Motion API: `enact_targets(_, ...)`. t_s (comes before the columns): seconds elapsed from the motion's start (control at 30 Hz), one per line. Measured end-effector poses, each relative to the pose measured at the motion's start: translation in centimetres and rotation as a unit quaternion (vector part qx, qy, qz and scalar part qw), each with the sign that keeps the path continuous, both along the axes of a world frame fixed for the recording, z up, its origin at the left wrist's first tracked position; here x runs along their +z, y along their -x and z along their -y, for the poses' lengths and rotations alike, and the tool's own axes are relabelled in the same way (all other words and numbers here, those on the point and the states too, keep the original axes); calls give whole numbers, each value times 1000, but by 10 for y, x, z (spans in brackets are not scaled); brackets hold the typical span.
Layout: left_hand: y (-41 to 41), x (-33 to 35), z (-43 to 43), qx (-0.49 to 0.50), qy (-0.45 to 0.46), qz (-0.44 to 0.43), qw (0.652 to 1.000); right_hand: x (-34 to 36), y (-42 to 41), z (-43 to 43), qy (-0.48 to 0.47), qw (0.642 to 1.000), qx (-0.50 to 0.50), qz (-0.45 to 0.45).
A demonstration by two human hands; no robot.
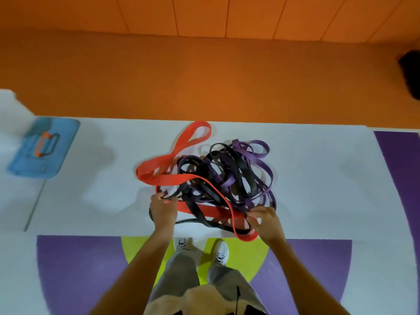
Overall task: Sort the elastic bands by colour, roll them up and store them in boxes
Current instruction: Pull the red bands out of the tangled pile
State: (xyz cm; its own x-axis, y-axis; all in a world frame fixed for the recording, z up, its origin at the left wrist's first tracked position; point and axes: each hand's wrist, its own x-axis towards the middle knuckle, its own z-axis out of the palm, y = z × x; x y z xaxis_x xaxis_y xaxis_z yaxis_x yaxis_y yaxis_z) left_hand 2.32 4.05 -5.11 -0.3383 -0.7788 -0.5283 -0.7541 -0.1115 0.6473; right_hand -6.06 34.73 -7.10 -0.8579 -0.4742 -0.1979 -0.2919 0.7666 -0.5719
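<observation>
Pulling at this heap is where I judge the trouble could start. The red band [172,178], the purple bands [261,151] and the black bands [227,160] lie tangled in one pile at the middle of the white surface [318,178], none sorted, none rolled. The left hand [163,209] is at the near-left edge of the pile, its fingers [159,197] curled round a few strands; they look black, though exactly which I cannot tell. The right hand [266,221] is at the near-right edge, its fingers [252,218] pinching the red band beside its near bend.

The red band runs over some dark strands and under others; a straight tug from both ends would likely cinch the knot rather than free it. The same tug could drag the whole pile toward the near edge, where a red loop already lies close to the brink; bands could then slide off to the floor by the shoes [221,251].

A stretched band that slips from a pinch may snap back at the hands. Black and dark purple look much alike in this light, so a strand could land with the wrong colour. The blue box [43,148] sits far to the left, well apart from the pile; what lies in it is too blurred to name.
</observation>
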Motion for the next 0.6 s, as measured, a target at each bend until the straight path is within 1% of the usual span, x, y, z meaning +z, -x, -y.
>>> enact_targets(0.03, 2, 0, -17, -51, -9, -2, 999, 0, -2, 0, -24, 1000, -14, 9)
enact_targets(0.07, 4, -1, -36, -103, -41, -2, 994, -1, -4, 1, -51, 998, -14, 27)
enact_targets(0.13, 5, -4, -74, -192, -130, 13, 973, -2, -8, 6, -116, 992, 9, 56)
enact_targets(0.17, 6, -8, -91, -224, -166, 18, 960, -1, -9, 8, -139, 988, 7, 64)
enact_targets(0.2, 6, -14, -105, -248, -185, 21, 951, -2, -10, 9, -140, 987, -15, 71)
enact_targets(0.23, 6, -20, -118, -272, -182, 28, 944, -3, -10, 10, -129, 987, -43, 83)
enact_targets(0.33, 1, -35, -141, -355, -101, 100, 924, -5, -11, 8, -69, 986, -94, 120)
enact_targets(0.4, -2, -40, -147, -367, -60, 119, 921, -7, -12, 2, -19, 982, -102, 156)
enact_targets(0.47, -5, -45, -150, -339, -33, 97, 935, -9, -12, -5, 18, 975, -106, 196)
enact_targets(0.53, -8, -47, -146, -304, -14, 63, 950, -11, -12, -9, 56, 962, -148, 220)
enact_targets(0.6, -15, -49, -139, -282, -12, 36, 959, -14, -13, -10, 83, 952, -203, 214)
